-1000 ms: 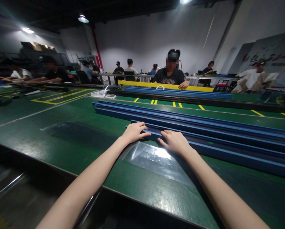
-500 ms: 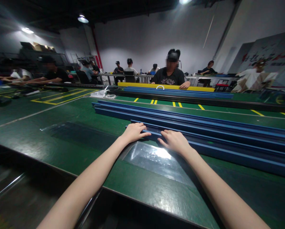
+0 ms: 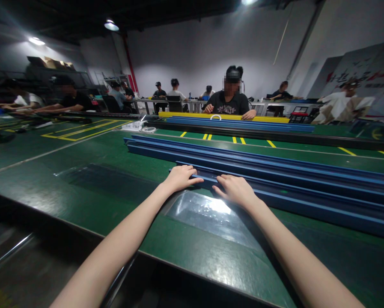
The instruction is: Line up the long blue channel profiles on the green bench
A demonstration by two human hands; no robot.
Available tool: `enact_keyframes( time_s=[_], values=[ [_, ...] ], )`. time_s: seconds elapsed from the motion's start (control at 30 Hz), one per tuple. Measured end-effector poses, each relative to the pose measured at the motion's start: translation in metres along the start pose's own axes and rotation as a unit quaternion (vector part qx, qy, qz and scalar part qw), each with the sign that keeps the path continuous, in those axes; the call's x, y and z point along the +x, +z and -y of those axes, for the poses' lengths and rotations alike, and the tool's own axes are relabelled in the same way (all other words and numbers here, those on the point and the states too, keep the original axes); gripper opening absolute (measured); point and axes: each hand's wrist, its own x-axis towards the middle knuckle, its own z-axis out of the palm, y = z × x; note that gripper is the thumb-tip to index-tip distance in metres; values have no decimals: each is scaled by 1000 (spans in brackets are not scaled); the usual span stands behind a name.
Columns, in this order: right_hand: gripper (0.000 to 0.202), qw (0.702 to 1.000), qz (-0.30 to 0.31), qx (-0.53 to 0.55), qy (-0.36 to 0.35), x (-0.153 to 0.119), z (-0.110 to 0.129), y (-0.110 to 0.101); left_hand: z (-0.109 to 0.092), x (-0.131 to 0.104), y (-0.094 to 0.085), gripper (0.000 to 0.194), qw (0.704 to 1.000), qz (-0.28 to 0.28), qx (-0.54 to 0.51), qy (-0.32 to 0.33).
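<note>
A long blue U-shaped profile (image 3: 301, 203), its channel facing up, lies on the green table nearest me. Near its left end, my left hand (image 3: 181, 177) grips the near wall, with fingers over the rim into the channel and the thumb pointing right along the outside. A short way to the right, my right hand (image 3: 236, 188) holds the same wall, fingertips inside and thumb outside. Parts of the fingertips are hidden by the wall and hands. Below my hands, a clear plastic sheet (image 3: 207, 218) lies flat and shiny on the table.
More blue profiles (image 3: 211, 149) lie parallel just behind. A darker clear sheet (image 3: 111, 182) is to the left. Farther back are a long black bar (image 3: 256, 134), a white power strip (image 3: 134, 126) and a yellow beam (image 3: 179, 114), with a co-worker (image 3: 232, 100) behind it.
My hands and the blue profile have stayed in place. Across the table, the co-worker has lifted one hand above the yellow beam, toward the chest.
</note>
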Motion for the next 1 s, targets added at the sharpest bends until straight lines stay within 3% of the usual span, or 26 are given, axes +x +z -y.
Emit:
enact_keyframes(
  time_s=[1.0],
  values=[
    [40,1000,10,0,5,0,1,-1,-1,0,-2,49,1000,17,12,-3]
  ],
)
